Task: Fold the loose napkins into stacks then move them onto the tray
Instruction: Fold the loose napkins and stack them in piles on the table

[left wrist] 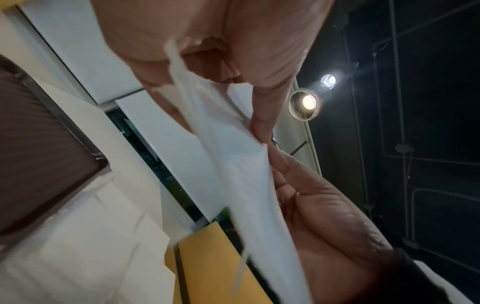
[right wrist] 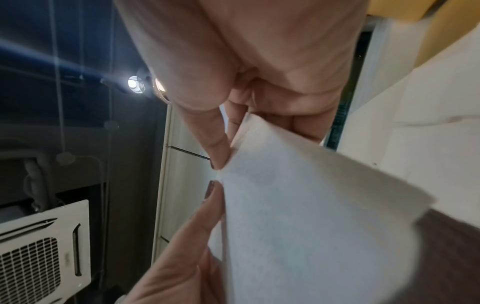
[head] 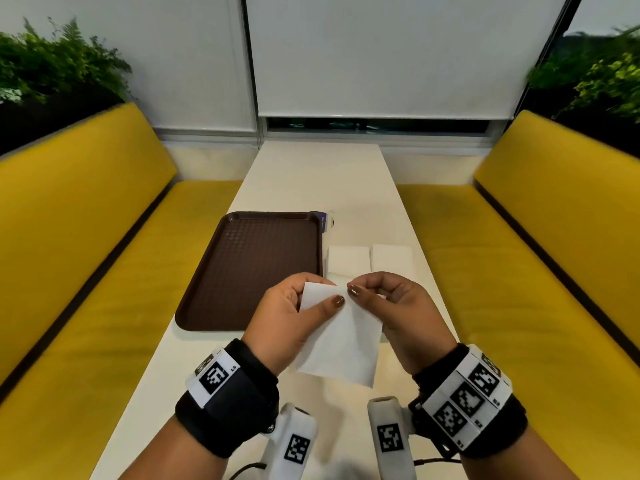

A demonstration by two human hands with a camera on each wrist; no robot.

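Your left hand (head: 287, 308) and right hand (head: 391, 304) each pinch the top edge of one white napkin (head: 341, 344) between thumb and fingers, holding it in the air above the white table (head: 311, 174). Just beyond your hands, two folded napkin stacks (head: 348, 259) sit side by side on the table, right beside the brown tray (head: 249, 265), which lies to their left.

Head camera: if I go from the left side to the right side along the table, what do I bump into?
Left bench → tray → first napkin stack → second napkin stack → right bench.
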